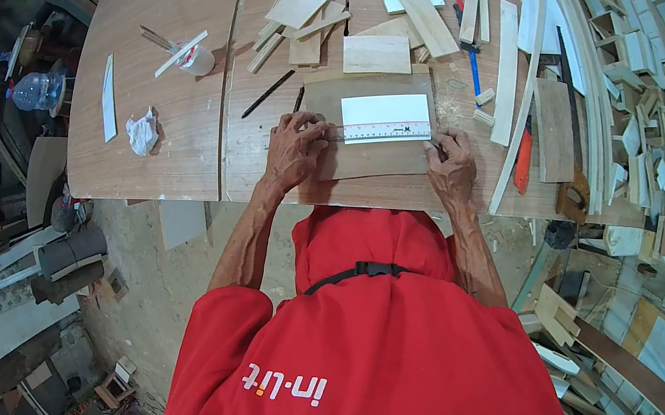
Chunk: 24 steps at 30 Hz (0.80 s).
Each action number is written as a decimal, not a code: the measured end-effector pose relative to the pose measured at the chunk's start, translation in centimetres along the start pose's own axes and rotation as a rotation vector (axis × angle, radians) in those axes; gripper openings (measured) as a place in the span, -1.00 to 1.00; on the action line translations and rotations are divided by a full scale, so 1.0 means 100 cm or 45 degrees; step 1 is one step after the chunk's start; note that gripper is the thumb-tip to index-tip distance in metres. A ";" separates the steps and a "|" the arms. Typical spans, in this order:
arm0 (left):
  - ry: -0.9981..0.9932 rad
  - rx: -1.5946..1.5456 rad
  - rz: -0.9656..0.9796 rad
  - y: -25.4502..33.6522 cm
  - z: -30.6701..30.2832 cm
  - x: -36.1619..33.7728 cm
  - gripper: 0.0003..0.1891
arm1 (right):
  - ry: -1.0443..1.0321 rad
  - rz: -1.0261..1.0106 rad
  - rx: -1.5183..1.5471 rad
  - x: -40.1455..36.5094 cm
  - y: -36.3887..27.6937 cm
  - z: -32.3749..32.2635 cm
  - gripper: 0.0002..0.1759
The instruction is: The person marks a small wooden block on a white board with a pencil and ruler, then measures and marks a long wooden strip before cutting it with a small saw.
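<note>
A clear ruler (387, 131) with red and black markings lies across the lower part of a white rectangular piece (380, 108). Beneath both is a brownish board (374, 169) near the table's front edge. My left hand (298, 147) is closed, fingers curled at the ruler's left end. At its right end, my right hand (451, 168) is bent with fingertips pinched on the ruler; a small dark thing shows at those fingers, too small to name. A dark pencil-like stick (268, 94) lies left of the board.
Wooden pieces (378, 54) are piled behind the board. On the right lie a blue-handled tool (475, 75), a red-handled tool (523, 160) and long strips (504, 74). A white cup (197, 60) and crumpled tissue (142, 132) sit on the left of the table (155, 165).
</note>
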<state>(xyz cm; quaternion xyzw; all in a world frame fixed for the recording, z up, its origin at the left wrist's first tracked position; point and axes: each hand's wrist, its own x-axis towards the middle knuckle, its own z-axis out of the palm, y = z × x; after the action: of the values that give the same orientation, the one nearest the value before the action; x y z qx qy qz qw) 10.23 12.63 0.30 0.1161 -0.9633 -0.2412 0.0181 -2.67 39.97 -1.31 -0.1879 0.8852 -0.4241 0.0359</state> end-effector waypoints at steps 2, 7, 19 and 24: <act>0.006 0.004 -0.004 0.002 -0.001 0.001 -0.62 | -0.012 0.019 0.012 0.001 0.000 -0.001 -0.76; 0.047 -0.092 -0.012 0.005 -0.002 0.002 -0.64 | 0.035 -0.154 -0.204 0.002 -0.004 -0.003 -0.76; 0.159 -0.045 0.045 -0.003 0.007 -0.003 -0.65 | -0.040 -0.089 -0.297 0.001 -0.014 -0.006 -0.78; 0.161 -0.010 0.023 0.001 0.004 -0.005 -0.67 | -0.027 -0.063 -0.250 0.001 -0.014 -0.005 -0.77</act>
<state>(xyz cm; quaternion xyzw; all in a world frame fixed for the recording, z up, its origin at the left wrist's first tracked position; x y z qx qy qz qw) 10.65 12.99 0.04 0.1224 -0.9603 -0.2368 0.0817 -2.50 39.49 0.09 -0.2169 0.9171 -0.3340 0.0163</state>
